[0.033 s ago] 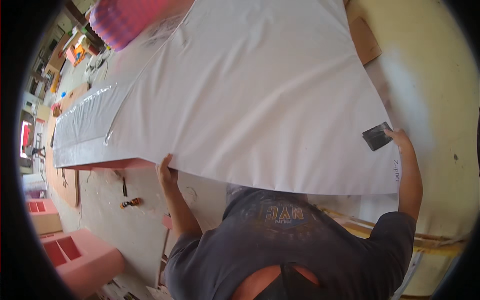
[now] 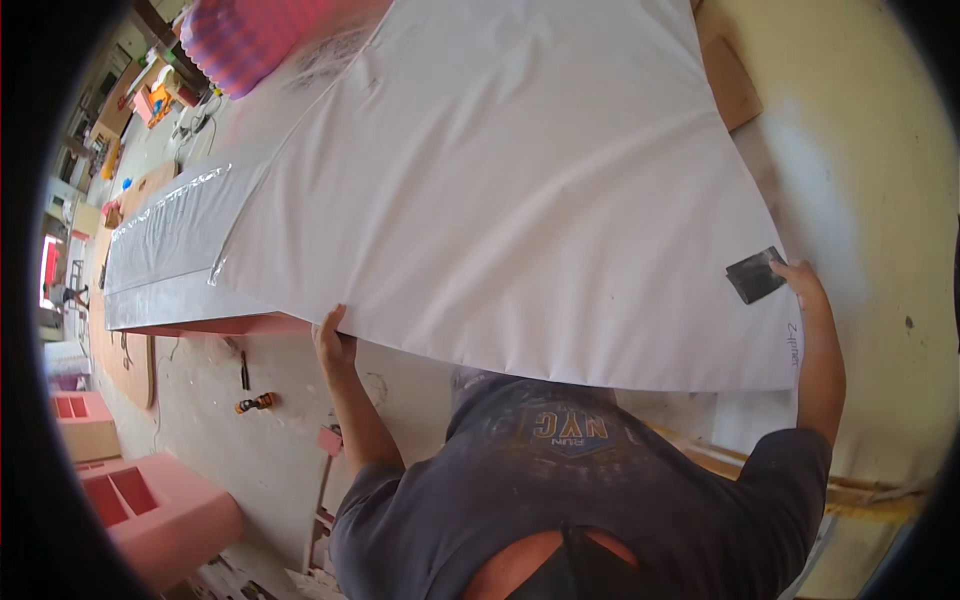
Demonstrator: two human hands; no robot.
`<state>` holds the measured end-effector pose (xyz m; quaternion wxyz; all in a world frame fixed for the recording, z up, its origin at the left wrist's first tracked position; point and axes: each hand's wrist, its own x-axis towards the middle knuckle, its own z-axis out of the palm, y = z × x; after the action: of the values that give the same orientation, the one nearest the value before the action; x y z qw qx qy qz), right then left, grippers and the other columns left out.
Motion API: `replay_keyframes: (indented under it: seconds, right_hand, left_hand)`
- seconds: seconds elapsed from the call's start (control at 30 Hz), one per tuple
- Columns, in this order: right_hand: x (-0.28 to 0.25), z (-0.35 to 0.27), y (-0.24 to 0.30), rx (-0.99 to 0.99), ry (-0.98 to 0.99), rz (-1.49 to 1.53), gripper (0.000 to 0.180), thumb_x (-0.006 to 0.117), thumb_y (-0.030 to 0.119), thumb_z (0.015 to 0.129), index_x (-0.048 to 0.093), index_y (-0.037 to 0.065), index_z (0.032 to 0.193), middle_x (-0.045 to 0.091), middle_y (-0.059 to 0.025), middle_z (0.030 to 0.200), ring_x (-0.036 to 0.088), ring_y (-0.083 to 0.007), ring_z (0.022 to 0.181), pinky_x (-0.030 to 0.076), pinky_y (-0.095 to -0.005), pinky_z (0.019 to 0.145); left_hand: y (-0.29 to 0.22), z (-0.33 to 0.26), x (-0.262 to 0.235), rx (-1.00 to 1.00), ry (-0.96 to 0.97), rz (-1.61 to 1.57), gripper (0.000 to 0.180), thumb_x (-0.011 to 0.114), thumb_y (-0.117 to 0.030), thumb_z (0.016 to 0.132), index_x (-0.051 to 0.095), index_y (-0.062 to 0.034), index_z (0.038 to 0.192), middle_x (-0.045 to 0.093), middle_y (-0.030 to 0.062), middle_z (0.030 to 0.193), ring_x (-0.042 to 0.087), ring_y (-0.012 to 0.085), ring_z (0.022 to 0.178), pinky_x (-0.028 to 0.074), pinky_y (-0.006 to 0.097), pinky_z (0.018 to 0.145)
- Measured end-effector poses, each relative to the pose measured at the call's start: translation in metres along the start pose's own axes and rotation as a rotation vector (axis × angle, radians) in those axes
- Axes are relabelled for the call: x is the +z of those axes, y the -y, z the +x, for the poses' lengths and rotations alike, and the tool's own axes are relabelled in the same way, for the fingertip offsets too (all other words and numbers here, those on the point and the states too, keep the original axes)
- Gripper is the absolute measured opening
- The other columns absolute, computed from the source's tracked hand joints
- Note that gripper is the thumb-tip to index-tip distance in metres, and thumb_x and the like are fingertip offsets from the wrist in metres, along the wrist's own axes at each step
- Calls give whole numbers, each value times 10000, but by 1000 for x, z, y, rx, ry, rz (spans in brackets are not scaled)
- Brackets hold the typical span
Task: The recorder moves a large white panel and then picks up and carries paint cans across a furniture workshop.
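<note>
A large white flexible sheet (image 2: 520,220) spreads over a long bench-like piece in front of me, with soft creases running across it. My left hand (image 2: 333,336) pinches its near edge at the left, thumb on top and fingers mostly underneath. At the sheet's right edge, my right hand (image 2: 792,276) is closed on a dark, flat, square pad (image 2: 755,275). The pad lies against the sheet's top face; whether the fingers also grip the sheet, I cannot tell. Handwriting marks the sheet near my right forearm.
Left of the sheet, the silvery, film-covered surface (image 2: 165,240) continues. An orange-and-black power tool (image 2: 255,403) lies on the floor. Pink box-like furniture (image 2: 165,510) stands at lower left. A pink-and-purple striped bundle (image 2: 240,45) sits at the far left; a pale yellow wall or panel (image 2: 860,180) flanks the right.
</note>
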<state>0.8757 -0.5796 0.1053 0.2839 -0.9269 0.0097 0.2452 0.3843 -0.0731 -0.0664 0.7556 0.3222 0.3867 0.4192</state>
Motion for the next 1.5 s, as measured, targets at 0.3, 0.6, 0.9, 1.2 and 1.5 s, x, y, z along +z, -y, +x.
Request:
replay_keyframes:
  seconds: [0.3, 0.6, 0.9, 1.2, 1.5]
  right_hand:
    - [-63, 10, 14, -88, -160, -101, 424, 607, 225, 683, 510, -91, 949, 553, -153, 880, 519, -205, 819, 394, -301, 725]
    - [-127, 29, 14, 16, -319, -270, 452, 629, 253, 656, 521, -110, 901, 551, -175, 855, 521, -218, 800, 393, -301, 722]
    - [-177, 59, 6, -134, -300, -186, 349, 594, 198, 692, 529, -92, 874, 565, -123, 755, 535, -178, 676, 418, -298, 628]
    - [-163, 51, 52, -113, -299, -340, 353, 602, 188, 675, 525, -108, 851, 563, -125, 725, 533, -153, 638, 425, -272, 592]
    - [-152, 36, 72, -118, -401, -357, 292, 596, 151, 668, 541, -88, 827, 564, -117, 678, 524, -150, 584, 420, -268, 556]
  left_hand:
    - [55, -4, 58, -55, 1, -62, 258, 545, -19, 657, 482, 55, 897, 519, 98, 834, 512, 210, 803, 419, 331, 731]
    - [100, -4, 136, -108, -9, -96, 314, 530, 7, 651, 441, 101, 937, 490, 136, 872, 509, 229, 797, 429, 344, 705]
    - [214, 4, 113, -194, 42, -229, 216, 517, -47, 671, 487, 71, 850, 516, 116, 819, 511, 214, 764, 422, 327, 709]
    - [343, -21, 130, -530, -1, -378, 164, 472, -58, 726, 500, 41, 854, 535, 99, 824, 496, 195, 824, 401, 297, 749]
    - [471, -50, 151, -916, -202, -365, 147, 497, -76, 763, 476, 5, 884, 535, 91, 854, 532, 198, 810, 445, 299, 741]
